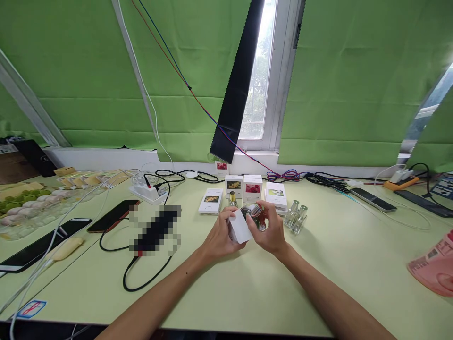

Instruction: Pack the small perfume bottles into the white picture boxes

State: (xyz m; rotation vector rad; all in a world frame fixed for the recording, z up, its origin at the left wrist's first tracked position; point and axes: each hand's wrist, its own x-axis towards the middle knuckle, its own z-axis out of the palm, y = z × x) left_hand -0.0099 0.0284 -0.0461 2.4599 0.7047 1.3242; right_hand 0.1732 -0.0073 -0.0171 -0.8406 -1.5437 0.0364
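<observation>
1. a pale green table [318, 283] runs under a window hung with green cloth, cables trailing along its far edge.
2. over the middle of the table, the left hand [221, 236] clasps a small white box [239, 226], tilted so its open end faces the other hand.
3. the right hand [271, 231] pinches a small glass bottle [256, 217] at the box's mouth, the two touching.
4. just behind stand more small boxes [253, 189]; two empty glass bottles [296, 216] wait just right of the hands.
5. phones [113, 216] lie well apart at left.

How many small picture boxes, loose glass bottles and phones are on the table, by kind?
Small picture boxes on the table: 5
White box in the left hand: 1
Glass bottles standing loose: 2
Phones: 5
Total: 13
</observation>
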